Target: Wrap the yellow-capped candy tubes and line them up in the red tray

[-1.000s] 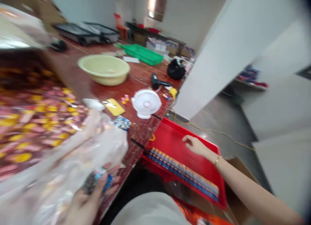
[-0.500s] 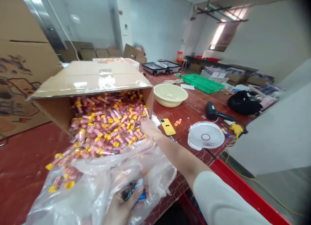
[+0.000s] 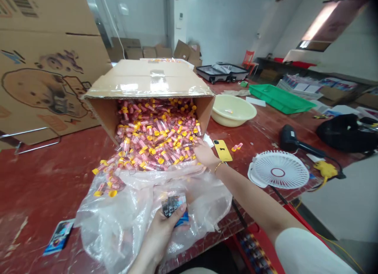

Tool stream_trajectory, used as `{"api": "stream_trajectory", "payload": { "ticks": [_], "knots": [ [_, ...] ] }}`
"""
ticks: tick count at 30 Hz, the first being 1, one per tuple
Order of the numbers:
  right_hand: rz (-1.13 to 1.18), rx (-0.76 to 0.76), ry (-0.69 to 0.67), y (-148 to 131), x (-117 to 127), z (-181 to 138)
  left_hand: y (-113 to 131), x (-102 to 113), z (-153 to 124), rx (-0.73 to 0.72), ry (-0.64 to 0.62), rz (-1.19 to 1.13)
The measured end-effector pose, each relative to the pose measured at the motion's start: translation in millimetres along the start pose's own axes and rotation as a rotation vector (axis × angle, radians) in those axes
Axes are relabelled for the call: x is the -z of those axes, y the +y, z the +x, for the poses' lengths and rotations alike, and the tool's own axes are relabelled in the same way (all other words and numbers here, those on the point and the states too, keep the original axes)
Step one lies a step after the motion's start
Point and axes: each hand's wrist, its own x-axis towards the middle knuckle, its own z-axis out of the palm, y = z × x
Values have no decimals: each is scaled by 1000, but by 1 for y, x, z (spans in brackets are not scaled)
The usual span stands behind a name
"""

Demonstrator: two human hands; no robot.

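Note:
My left hand [image 3: 167,226] is closed around a few small printed packets [image 3: 175,206], dark with blue at the bottom, above a clear plastic bag [image 3: 126,215]. An open cardboard box [image 3: 147,80] lies on its side. Spilling from its mouth onto the bag is a heap of small clear tubes [image 3: 156,140] with yellow caps and pink contents. My right hand [image 3: 206,155] reaches to the right edge of this heap, beside the box's side wall. Its fingertips blend into the tubes, so whether they grip one is unclear.
On the red table [image 3: 73,159] are a cream basin [image 3: 232,116], a yellow phone [image 3: 223,151], a white fan [image 3: 279,169], a black hair dryer [image 3: 298,142] and a green tray [image 3: 280,98]. A loose blue packet [image 3: 60,236] lies front left; a large carton [image 3: 53,77] stands behind.
The view has turned left, so the scene has shifted right and the loose blue packet shows. My left hand still holds its packets; my right hand stays at the heap's right edge.

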Motion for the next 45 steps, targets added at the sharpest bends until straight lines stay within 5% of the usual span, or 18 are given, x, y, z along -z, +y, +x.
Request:
{"api": "stream_trajectory", "payload": {
  "ticks": [5,10,12,19,25,28,33,39,45],
  "knots": [
    [211,47,31,-7,30,-40,-3,4,3,-55,-92,49],
    [976,128,-12,-37,44,-100,-6,-3,7,-88,-124,97],
    [1113,147,-8,-46,48,-115,-5,-7,7,-86,-111,103],
    [784,286,-66,-58,63,-117,-8,-9,8,-98,-99,135],
    [1272,11,-351,-59,32,-109,-7,-9,5,-82,-122,92],
    [1401,-111,-291,-58,14,-118,-4,-12,1,22,-115,-36],
    [1416,-82,-248,-62,3,-153,-5,-19,4,167,-129,-164],
    [1355,-88,-263,-82,0,-181,-4,-28,7,151,-127,-200],
    [1103,-25,-19,-84,-2,-180,-7,-20,1,53,-125,-55]
  ]
}}
